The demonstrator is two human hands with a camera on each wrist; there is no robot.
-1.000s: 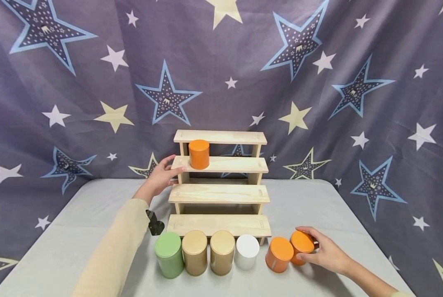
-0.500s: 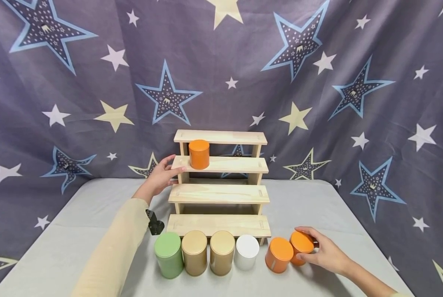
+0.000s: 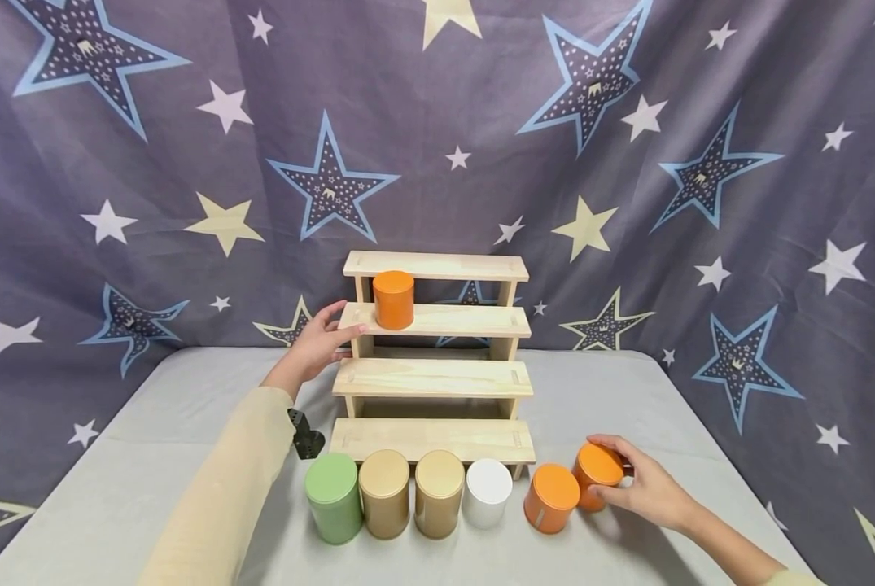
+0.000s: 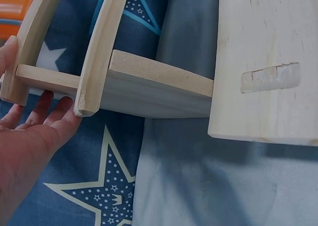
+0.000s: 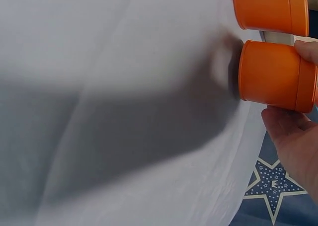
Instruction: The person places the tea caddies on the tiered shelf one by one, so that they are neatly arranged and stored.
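We see the right hand (image 3: 649,488) clamped on the end tin (image 3: 600,465), thumb on the near side and fingers round the far side, a hold that seems chosen to leave the lid free and keep the tin upright. That tin is at the right end of the front row, to the right of the rack (image 3: 430,377); we cannot tell whether its base bears on the table (image 3: 627,391). The left hand (image 3: 318,346) grips the left end of the rack's second tier from the top, thumb above and fingers below, probably to steady the frame. On that same tier, near the thumb, stands an orange tin (image 3: 394,299), so the left end is taken while board remains to its right. The neighbour tin (image 3: 552,498), also orange, is just beside the end tin, on the side toward the rack, so we judge a low sideways path would knock it. Further left come the white tin (image 3: 487,493), two gold tins (image 3: 384,495) and the green tin (image 3: 333,498), lined up before the lowest tier and hampering a low approach from the front. A starry curtain (image 3: 437,81) hangs behind.
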